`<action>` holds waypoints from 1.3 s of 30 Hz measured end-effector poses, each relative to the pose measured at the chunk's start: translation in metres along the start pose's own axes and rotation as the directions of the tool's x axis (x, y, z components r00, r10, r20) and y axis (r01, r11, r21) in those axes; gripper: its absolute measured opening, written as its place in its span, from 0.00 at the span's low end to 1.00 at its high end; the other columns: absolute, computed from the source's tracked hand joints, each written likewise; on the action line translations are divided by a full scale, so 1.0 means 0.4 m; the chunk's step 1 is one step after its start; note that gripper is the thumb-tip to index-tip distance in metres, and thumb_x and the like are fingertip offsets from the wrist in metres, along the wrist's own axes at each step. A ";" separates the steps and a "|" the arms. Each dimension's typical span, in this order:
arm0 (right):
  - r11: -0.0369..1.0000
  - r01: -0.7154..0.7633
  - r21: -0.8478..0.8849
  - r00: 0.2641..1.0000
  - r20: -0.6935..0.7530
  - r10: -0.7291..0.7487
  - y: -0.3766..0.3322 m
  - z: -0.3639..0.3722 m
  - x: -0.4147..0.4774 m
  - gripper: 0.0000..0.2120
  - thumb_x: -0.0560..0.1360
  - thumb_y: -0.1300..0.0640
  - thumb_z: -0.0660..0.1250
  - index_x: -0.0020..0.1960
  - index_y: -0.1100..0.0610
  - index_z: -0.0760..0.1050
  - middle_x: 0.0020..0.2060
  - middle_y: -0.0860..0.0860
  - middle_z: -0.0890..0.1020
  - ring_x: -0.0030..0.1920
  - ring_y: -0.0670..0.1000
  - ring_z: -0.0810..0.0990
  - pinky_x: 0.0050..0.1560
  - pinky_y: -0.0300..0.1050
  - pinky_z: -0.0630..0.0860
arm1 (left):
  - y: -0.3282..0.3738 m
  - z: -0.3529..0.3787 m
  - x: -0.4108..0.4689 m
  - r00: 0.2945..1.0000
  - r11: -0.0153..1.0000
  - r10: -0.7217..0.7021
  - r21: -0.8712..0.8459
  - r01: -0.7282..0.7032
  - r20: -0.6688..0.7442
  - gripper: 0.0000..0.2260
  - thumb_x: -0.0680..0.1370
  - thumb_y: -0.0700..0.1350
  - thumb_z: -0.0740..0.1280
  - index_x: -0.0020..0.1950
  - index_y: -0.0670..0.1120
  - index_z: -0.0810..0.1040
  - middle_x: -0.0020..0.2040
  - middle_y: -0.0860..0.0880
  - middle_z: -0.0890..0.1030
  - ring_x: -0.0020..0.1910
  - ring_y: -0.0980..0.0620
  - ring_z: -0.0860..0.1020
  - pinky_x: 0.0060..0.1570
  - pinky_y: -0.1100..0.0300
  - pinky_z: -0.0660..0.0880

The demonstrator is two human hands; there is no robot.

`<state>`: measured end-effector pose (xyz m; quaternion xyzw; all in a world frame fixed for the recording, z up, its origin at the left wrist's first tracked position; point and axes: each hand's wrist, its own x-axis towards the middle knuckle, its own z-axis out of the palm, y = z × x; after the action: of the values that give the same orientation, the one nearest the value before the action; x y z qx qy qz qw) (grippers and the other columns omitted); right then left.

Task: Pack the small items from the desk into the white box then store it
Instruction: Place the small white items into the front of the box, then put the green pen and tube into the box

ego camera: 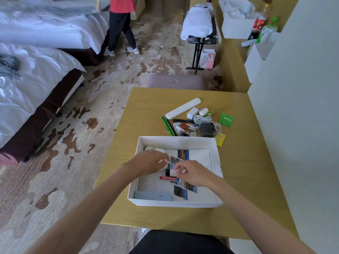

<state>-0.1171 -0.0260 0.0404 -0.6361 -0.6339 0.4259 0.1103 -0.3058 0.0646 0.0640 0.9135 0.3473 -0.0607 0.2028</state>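
The open white box (214, 145) stands on the wooden desk (146, 110), near its front edge, with a sheet of printed photos on its bottom. Both my hands are inside it. My left hand (148, 163) is curled over a white rounded item (166, 166) at the box's left side. My right hand (194, 174) pinches a small red-and-white item (183, 170) between its fingertips. A red tube (169, 178) lies in the box just below my hands. Another white lump (150, 147) sits in the far left corner.
Behind the box lie a long white case (183, 108), a white charger (192, 113), a coiled cable (201, 119), a green pen (167, 125), a black adapter (207, 129), and green (226, 119) and yellow (220, 139) sachets. A stool (176, 81) stands beyond the desk. A person (120, 24) stands by the beds.
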 end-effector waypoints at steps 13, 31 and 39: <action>0.988 0.087 0.129 0.900 -0.435 -0.022 0.128 -0.256 0.049 0.10 0.79 0.57 0.64 0.59 0.55 0.78 0.53 0.48 0.81 0.50 0.46 0.79 0.50 0.42 0.76 | 0.073 -0.040 0.225 0.931 0.917 -0.259 -0.368 0.153 -0.258 0.10 0.80 0.47 0.59 0.56 0.54 0.79 0.51 0.51 0.83 0.47 0.52 0.80 0.44 0.53 0.79; 0.925 -0.322 -0.200 0.886 -0.408 0.221 0.192 -0.424 0.584 0.20 0.74 0.57 0.66 0.65 0.59 0.70 0.60 0.60 0.73 0.62 0.61 0.71 0.52 0.52 0.74 | -0.240 -0.047 0.601 0.986 0.978 -0.165 -0.122 0.167 0.025 0.18 0.77 0.37 0.61 0.65 0.49 0.74 0.65 0.47 0.75 0.65 0.46 0.71 0.61 0.49 0.72; 0.857 -0.399 -0.326 0.897 -0.333 0.291 0.227 -0.409 0.669 0.19 0.72 0.54 0.69 0.60 0.58 0.70 0.59 0.61 0.72 0.65 0.62 0.67 0.57 0.57 0.72 | -0.325 -0.001 0.592 0.989 0.979 0.034 0.195 -0.062 0.147 0.24 0.74 0.34 0.62 0.67 0.52 0.71 0.68 0.52 0.71 0.68 0.50 0.66 0.51 0.54 0.72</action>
<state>0.0146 0.2645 -0.0288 -0.8015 -0.5584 0.2138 -0.0101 -0.2135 0.2973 -0.0381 0.9306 0.3019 -0.1557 0.1362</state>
